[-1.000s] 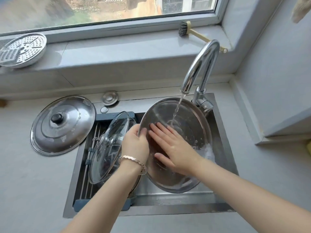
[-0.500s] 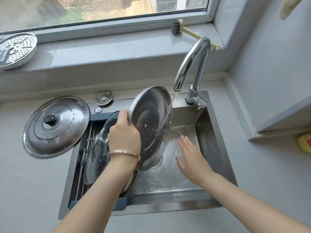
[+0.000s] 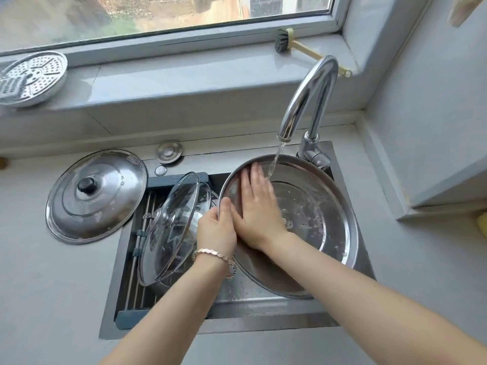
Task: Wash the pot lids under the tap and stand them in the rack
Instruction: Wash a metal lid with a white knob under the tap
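Note:
A large steel pot lid lies hollow side up over the sink under the running tap. My left hand grips its left rim with the thumb on the edge. My right hand lies flat on the lid's inner surface, fingers straight, beside the water stream. A glass lid stands tilted in the rack at the sink's left side. Another steel lid with a black knob rests on the counter to the left.
The sink is set in a grey counter. A small metal sink plug lies behind the rack. On the window sill sit a perforated steamer plate and a dish brush. A yellow object shows at the right edge.
The steel lid, tipped up on edge in my left hand half a second ago, is laid back hollow side up under the stream. My right hand rose from the sink onto its inner surface.

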Demonstrator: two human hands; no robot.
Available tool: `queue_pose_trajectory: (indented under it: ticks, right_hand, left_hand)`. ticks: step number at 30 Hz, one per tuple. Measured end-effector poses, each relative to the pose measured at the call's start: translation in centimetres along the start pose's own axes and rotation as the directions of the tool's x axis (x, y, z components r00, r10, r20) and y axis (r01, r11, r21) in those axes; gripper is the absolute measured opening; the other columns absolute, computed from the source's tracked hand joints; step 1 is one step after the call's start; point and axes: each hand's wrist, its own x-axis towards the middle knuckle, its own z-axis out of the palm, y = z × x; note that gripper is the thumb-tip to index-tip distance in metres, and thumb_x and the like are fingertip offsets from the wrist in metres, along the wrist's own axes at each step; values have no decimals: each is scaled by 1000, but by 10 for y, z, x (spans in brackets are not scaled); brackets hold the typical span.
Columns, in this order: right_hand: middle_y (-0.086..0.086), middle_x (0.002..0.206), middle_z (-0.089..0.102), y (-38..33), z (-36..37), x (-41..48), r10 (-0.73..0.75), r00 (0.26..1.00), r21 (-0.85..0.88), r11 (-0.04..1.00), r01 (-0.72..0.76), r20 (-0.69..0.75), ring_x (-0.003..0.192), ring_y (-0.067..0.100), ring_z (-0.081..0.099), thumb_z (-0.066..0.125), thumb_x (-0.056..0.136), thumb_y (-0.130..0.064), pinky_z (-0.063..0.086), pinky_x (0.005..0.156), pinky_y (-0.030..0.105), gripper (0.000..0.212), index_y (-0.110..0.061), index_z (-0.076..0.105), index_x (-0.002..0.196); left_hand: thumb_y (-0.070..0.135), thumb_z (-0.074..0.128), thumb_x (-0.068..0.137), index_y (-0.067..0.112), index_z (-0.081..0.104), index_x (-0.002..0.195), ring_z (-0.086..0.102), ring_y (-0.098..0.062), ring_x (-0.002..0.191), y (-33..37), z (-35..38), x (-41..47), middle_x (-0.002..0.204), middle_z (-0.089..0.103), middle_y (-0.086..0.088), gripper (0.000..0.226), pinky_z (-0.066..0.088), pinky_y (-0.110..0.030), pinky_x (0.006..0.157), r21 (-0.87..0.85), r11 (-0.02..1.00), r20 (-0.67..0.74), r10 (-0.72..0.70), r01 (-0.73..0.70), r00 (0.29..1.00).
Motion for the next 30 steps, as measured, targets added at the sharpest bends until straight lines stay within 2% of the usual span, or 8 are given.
queue_pose_trajectory:
  ticks: [5, 8, 12, 15, 17, 22, 26, 30]
  right_hand:
    - [12, 156, 7, -2, -3, -34, -480, 853, 184, 875, 448, 204, 143, 12, -2, 21, 90, -39, -7, 117, 23, 68, -4, 10, 147]
    - [9, 153, 21, 24, -7, -29, -587, 793, 17, 805, 593, 159, 142, 17, 11, 28, 93, -49, 2, 117, 29, 66, -9, 22, 146]
    - [5, 157, 13, 55, -15, -4, -231, 972, -115, 965, 235, 46, 145, 22, 6, 20, 83, -60, -6, 117, 32, 79, -14, 17, 148]
    - [5, 157, 11, 71, -19, -2, 0, 999, -96, 995, -4, -48, 145, 17, 1, 11, 81, -55, -6, 118, 35, 80, -11, 15, 148]
    - [7, 158, 6, 59, -15, -10, -72, 997, -80, 994, 71, -12, 145, 16, -6, 17, 86, -51, -5, 118, 36, 74, -12, 13, 148]
    - [18, 152, 24, 28, 0, -25, -498, 867, -68, 864, 498, 25, 141, 24, 13, 32, 92, -45, 6, 117, 34, 63, -8, 23, 144]
    - [6, 156, 15, 66, -18, -4, -152, 987, -93, 985, 146, -54, 145, 20, 7, 19, 86, -53, -2, 118, 32, 74, -12, 17, 148]
    - [7, 156, 18, 83, -18, -10, 1, 977, -64, 998, -15, -212, 144, 18, 13, 31, 92, -40, 4, 116, 26, 65, -8, 19, 147]
  left_hand:
    - [31, 38, 98, 11, 46, 55, 46, -9, 52, -3, -7, 6, 54, 50, 0, 48, 36, -7, 41, -113, 992, -29, -56, 52, 998]
    - [33, 40, 97, 10, 43, 56, 41, -12, 54, -7, -7, 3, 53, 43, 0, 48, 35, -16, 49, -41, 999, 5, -14, 14, 1000]
    - [31, 40, 97, 17, 22, 53, 22, -10, 43, -1, -9, -3, 49, 21, 1, 50, 18, -22, 41, 56, 997, 22, 51, -52, 998]
    - [32, 41, 96, 16, 21, 53, 21, -15, 46, 2, -13, -3, 49, 21, 1, 50, 17, -26, 45, 54, 996, -7, 72, -72, 997]
    - [31, 41, 97, 15, 23, 52, 23, -15, 47, 1, -9, -2, 49, 23, 1, 50, 19, -27, 45, 47, 996, 4, 73, -73, 997]
    - [26, 41, 97, 7, 42, 56, 34, -16, 56, -4, -2, -9, 53, 38, -2, 45, 29, -20, 49, -2, 999, 40, 50, -50, 998]
    - [29, 41, 97, 17, 22, 53, 21, -15, 48, -1, -13, -4, 49, 22, 1, 50, 17, -28, 47, 45, 994, -6, 100, -100, 995]
    - [23, 45, 96, 18, 24, 51, 28, -9, 43, 12, -17, -1, 48, 24, 4, 50, 23, -21, 45, 113, 947, -75, 311, -302, 947]
